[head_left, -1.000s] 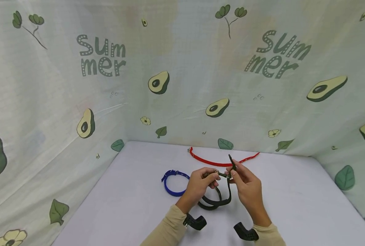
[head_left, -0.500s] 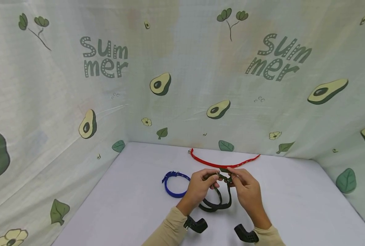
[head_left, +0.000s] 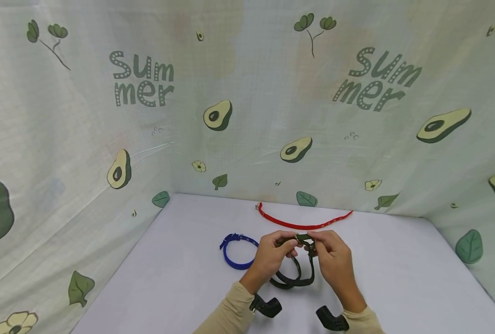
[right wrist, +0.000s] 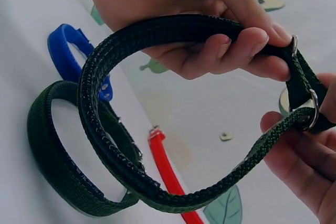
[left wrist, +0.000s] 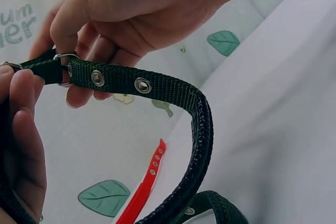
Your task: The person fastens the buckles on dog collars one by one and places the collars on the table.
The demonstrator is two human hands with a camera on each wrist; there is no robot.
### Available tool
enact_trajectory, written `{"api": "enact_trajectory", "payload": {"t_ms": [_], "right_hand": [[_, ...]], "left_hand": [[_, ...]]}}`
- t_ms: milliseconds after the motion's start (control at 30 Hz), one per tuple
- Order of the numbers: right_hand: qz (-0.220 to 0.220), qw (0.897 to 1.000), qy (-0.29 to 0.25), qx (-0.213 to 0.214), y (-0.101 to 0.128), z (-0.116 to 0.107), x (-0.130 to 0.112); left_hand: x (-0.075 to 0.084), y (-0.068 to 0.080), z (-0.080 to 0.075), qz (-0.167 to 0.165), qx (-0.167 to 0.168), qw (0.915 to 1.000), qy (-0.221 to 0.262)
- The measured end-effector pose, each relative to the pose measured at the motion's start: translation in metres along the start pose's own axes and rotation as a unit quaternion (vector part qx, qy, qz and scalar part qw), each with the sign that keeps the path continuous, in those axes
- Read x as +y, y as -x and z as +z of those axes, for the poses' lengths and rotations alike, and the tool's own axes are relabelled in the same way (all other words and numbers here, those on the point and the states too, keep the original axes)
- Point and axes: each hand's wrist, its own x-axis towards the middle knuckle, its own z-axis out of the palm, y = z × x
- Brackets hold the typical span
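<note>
Both hands hold a dark green webbing collar (head_left: 301,239) above the white table (head_left: 180,278). My left hand (head_left: 288,244) pinches the strap beside the metal ring (right wrist: 311,115). My right hand (head_left: 313,244) pinches the eyelet end (left wrist: 140,85) at that ring. The rest of the collar (right wrist: 131,129) hangs in a loop (head_left: 294,278) down to the table. Up close in the left wrist view, my right hand (left wrist: 68,51) comes in from above and the left fingers (left wrist: 23,129) sit at the lower left.
A blue collar (head_left: 234,253) lies closed in a ring left of my hands. A red collar (head_left: 301,225) lies stretched open behind them near the back wall. Avocado-print cloth (head_left: 247,116) walls the table on three sides.
The strap's free end, which stood up above my right hand, has been brought down to the ring. Both hands have drawn closer together and sunk slightly.
</note>
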Motion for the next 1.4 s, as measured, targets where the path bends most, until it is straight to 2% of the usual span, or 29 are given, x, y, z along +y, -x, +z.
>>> {"api": "enact_trajectory", "payload": {"t_ms": [100,200,467,700,867,933,1033,1133,1233,1333,1400], "right_hand": [[-0.031,0.999,0.019,0.000,0.001,0.001,0.003],[-0.042,0.999,0.026,-0.001,0.002,0.002,0.003],[-0.075,0.997,0.014,-0.012,0.008,0.002,0.000],[-0.112,0.992,0.025,-0.047,0.005,0.003,0.004],[-0.135,0.988,0.050,-0.049,0.007,0.006,0.007],[-0.110,0.992,0.032,-0.060,0.009,0.008,0.006],[-0.049,0.996,-0.006,-0.075,0.011,0.011,0.004],[0.006,0.996,-0.025,-0.082,0.012,0.011,-0.001],[0.026,0.996,-0.029,-0.084,0.010,0.009,-0.012],[0.025,0.996,-0.022,-0.083,0.007,0.006,-0.026],[0.020,0.996,-0.014,-0.084,0.005,0.006,-0.025]], "left_hand": [[-0.001,0.000,-0.001,-0.006,-0.001,1.0000,-0.001],[-0.001,0.000,-0.002,-0.009,0.003,1.0000,-0.001],[-0.002,0.003,-0.004,-0.029,0.011,0.9991,0.028],[-0.003,0.000,-0.003,-0.010,0.009,0.9998,0.016],[-0.005,0.002,-0.003,-0.021,0.026,0.9994,0.009],[-0.006,0.003,-0.003,-0.026,0.044,0.9985,0.016],[-0.006,0.004,-0.004,-0.026,0.072,0.9966,0.029],[-0.006,0.004,-0.004,-0.023,0.080,0.9957,0.041],[-0.006,0.002,-0.003,-0.019,0.083,0.9951,0.051],[-0.006,0.000,-0.001,-0.013,0.085,0.9945,0.061],[-0.006,-0.002,0.000,-0.007,0.082,0.9943,0.068]]}}
